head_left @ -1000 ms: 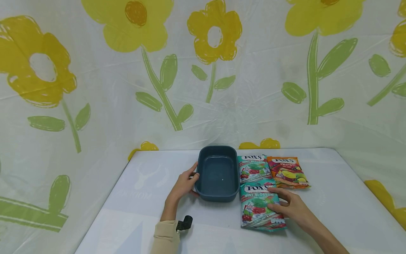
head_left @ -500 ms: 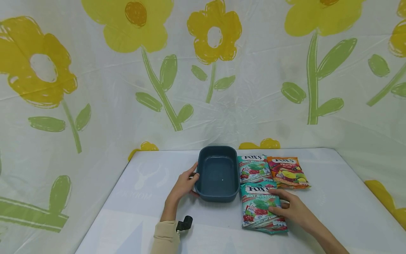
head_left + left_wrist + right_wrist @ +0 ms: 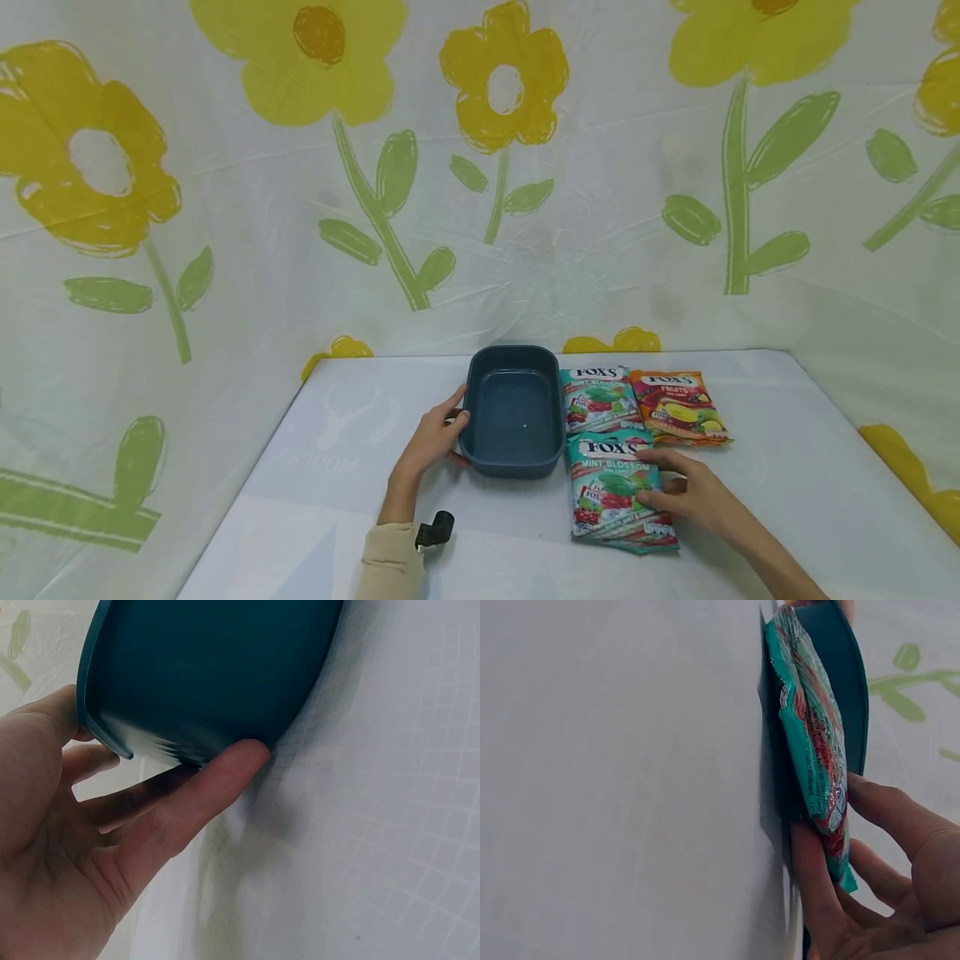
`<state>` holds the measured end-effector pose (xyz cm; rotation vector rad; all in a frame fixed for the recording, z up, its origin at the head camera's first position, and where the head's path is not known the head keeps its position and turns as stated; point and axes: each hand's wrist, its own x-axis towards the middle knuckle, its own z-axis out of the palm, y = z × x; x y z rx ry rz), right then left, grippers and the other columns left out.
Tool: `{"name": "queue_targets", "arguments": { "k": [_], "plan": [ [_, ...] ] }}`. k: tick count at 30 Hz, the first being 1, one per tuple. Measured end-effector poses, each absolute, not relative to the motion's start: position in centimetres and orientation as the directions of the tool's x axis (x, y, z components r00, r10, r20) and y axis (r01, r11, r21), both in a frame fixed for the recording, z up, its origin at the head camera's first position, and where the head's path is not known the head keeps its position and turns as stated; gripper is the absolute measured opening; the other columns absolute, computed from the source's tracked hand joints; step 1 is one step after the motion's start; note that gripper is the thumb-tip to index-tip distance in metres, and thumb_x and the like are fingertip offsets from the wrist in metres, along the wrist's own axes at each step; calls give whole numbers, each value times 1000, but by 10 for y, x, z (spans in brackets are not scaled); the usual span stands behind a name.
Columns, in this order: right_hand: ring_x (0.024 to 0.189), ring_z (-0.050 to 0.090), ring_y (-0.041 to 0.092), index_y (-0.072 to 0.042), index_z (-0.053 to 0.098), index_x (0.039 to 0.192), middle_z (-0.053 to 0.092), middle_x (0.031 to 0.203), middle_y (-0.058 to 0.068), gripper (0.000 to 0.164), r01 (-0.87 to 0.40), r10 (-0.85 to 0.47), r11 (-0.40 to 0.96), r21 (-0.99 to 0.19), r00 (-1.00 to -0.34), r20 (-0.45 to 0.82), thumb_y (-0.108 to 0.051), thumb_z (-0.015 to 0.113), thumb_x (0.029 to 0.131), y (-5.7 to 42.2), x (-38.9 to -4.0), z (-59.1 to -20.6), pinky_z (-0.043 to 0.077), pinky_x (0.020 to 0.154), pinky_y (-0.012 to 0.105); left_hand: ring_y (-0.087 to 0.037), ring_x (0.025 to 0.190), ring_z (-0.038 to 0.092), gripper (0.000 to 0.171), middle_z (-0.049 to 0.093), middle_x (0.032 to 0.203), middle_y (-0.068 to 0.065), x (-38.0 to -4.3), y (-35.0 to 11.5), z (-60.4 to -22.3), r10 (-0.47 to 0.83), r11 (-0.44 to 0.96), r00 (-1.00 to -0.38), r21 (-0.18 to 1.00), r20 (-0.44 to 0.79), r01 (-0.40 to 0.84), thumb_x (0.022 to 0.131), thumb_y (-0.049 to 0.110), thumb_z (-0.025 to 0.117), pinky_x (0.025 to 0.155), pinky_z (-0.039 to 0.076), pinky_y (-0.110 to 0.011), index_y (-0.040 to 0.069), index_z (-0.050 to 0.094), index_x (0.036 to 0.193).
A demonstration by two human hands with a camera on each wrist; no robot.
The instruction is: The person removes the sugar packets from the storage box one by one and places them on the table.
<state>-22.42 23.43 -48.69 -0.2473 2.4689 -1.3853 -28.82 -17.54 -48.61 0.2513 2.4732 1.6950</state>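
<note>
A dark blue rectangular container (image 3: 513,470) stands at the middle of the white table. My left hand (image 3: 433,437) holds its left side, thumb at the rim; in the left wrist view the other fingers (image 3: 206,787) lie along the outer wall below. On the right, my right hand (image 3: 690,490) pinches the right edge of a teal Fox's Mint Blossom candy bag (image 3: 617,492). The right wrist view shows this bag (image 3: 810,724) edge-on, thumb on its printed face and fingers under its edge.
Behind the held bag lies a second teal Mint Blossom bag (image 3: 600,398), right beside the container. An orange Fox's Fruits bag (image 3: 679,407) lies to its right. The white table (image 3: 315,500) backs onto a flower-printed curtain (image 3: 600,208).
The near teal bag has shifted slightly toward me and to the right with my right hand on it. My left hand and the container have stayed in place.
</note>
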Motion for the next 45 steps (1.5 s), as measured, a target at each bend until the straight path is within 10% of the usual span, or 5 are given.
{"name": "queue_targets", "arguments": {
  "k": [36,45],
  "plan": [
    [85,68,21,0,46,141,47,137,34,72,62,-293,476,-877,-929,-224,-31,77,83,244,-223,-489,62,62,33,-42,118,60,58,55,136,-27,-290,-174,-485,209,375,-978,925,-19,62,102,21,48,52,62,-40,19,28,156],
    [86,68,20,-9,58,129,63,125,20,60,-38,-167,658,-752,-981,-96,-42,76,82,238,-223,-484,60,61,29,-41,117,60,56,56,136,-26,-290,-173,-485,189,398,-982,916,-22,56,103,26,48,52,62,-39,22,29,156]
  ]
}}
